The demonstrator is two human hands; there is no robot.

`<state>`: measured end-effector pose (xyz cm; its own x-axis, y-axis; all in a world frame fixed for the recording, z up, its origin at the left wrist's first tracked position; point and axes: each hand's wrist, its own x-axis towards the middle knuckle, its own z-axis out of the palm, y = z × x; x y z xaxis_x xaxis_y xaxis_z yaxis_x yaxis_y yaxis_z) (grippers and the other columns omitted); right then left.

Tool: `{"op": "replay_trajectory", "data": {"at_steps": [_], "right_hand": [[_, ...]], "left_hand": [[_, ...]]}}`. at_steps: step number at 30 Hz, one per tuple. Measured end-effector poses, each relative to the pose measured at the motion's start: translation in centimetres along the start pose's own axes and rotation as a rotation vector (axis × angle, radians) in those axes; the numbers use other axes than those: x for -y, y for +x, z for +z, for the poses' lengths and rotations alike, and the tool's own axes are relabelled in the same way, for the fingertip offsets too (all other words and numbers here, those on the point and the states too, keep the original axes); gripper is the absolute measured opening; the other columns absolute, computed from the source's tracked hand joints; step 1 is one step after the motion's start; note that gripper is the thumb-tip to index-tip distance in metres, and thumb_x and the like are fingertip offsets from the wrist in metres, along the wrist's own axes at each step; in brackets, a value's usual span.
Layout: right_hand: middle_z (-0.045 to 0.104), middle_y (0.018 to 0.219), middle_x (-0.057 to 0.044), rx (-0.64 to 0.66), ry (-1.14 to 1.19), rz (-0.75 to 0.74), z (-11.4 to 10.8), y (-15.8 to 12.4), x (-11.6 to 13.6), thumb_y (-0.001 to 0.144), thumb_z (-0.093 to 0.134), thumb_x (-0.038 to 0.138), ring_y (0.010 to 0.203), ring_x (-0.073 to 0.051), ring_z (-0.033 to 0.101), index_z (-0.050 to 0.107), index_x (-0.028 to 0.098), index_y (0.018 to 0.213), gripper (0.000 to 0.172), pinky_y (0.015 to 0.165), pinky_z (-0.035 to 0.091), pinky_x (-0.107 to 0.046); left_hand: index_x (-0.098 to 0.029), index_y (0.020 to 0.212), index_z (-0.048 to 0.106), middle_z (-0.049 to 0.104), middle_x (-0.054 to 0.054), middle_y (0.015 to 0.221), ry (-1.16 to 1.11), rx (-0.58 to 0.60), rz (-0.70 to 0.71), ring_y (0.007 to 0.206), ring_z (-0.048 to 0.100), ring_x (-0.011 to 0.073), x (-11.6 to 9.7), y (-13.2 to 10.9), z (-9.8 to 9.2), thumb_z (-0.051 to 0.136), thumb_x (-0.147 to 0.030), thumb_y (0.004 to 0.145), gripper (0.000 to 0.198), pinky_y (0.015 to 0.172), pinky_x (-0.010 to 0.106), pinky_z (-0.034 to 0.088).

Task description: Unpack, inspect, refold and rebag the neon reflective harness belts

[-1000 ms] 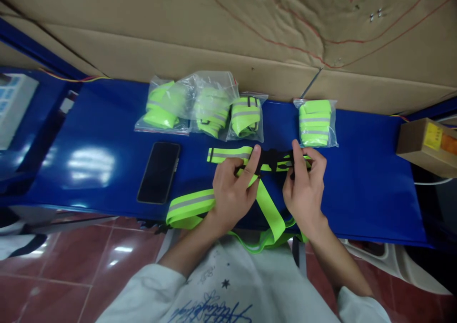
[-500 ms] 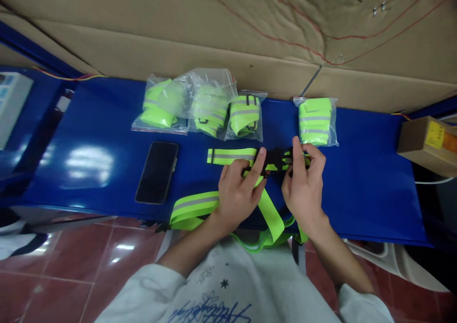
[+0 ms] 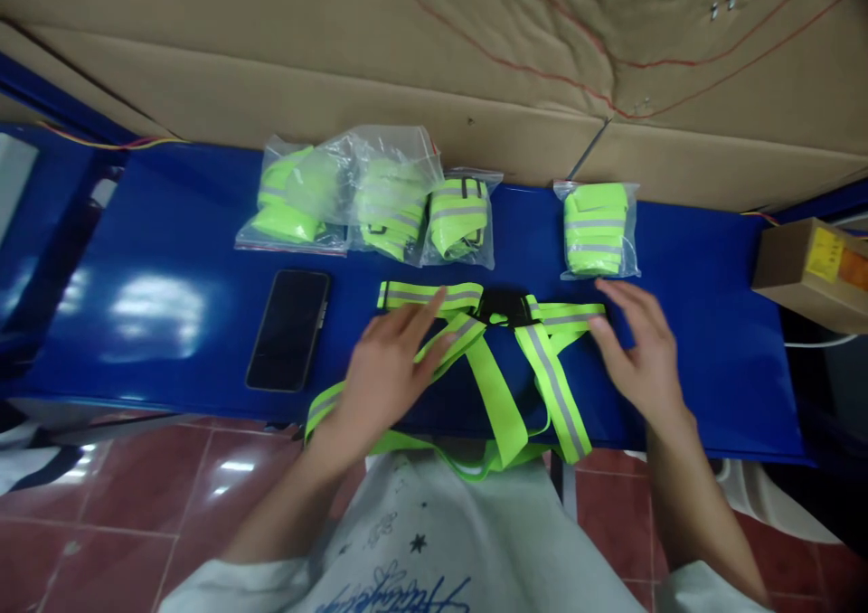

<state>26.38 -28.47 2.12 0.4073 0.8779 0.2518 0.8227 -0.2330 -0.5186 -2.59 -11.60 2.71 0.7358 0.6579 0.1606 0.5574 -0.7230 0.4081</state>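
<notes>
A neon yellow-green reflective harness [image 3: 557, 391] with grey stripes lies spread on the table, its loose straps hanging over the front edge. Black buckle pieces [image 3: 503, 307] sit at its centre, fastened or lying together; I cannot tell which. Over the left straps hovers my left hand [image 3: 386, 369], fingers apart and slightly blurred, with nothing visibly held. My right hand [image 3: 641, 351] is open beside the right strap end, its thumb close to or touching the tip. Part of the left strap is hidden under my left hand and forearm.
Several clear bags with folded neon straps line the back: a left bag [image 3: 291, 197], a middle bag [image 3: 459, 217] and a right bag [image 3: 597, 229]. A black phone [image 3: 288, 331] lies left on the blue table [image 3: 705, 360]. A cardboard box [image 3: 810, 269] stands far right.
Both hands have let go of the harness around the buckle and moved apart, the left one leftward, the right one rightward. The buckle and right-hand straps now show, laid out on the table.
</notes>
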Motion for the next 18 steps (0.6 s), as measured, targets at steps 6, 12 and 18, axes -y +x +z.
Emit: {"op": "replay_trajectory", "data": {"at_steps": [6,12,18], "right_hand": [[0.065,0.122,-0.014,0.163,-0.065,0.263,-0.3,0.1,-2.2,0.092,0.066,0.065,0.100,-0.030,0.068,0.061,0.022,0.142,0.066,0.093,0.055,-0.050],[0.063,0.107,-0.007,0.348,0.185,0.186,-0.5,0.6,-4.1,0.087,0.074,0.060,0.088,-0.023,0.062,0.068,0.027,0.117,0.044,0.079,0.055,-0.040],[0.066,0.116,-0.005,0.302,0.564,0.225,-3.3,-0.4,-4.8,0.085,0.079,0.050,0.094,-0.020,0.065,0.060,0.026,0.095,0.033,0.078,0.056,-0.034]], "left_hand": [[-0.020,0.148,0.054,0.062,0.017,0.131,0.132,-0.078,-0.395,0.117,0.066,0.0351,3.3,1.3,-1.1,0.059,-0.050,0.098,0.058,0.092,0.044,0.056],[-0.022,0.122,0.061,0.065,0.008,0.109,-0.028,0.088,-0.383,0.089,0.065,0.0247,6.0,1.9,-0.2,0.069,-0.034,0.087,0.038,0.081,0.037,0.051],[-0.023,0.099,0.061,0.064,-0.002,0.087,-0.351,0.077,-0.364,0.068,0.054,0.0136,5.3,1.1,-4.5,0.068,-0.033,0.088,0.017,0.065,0.028,0.041]]}}
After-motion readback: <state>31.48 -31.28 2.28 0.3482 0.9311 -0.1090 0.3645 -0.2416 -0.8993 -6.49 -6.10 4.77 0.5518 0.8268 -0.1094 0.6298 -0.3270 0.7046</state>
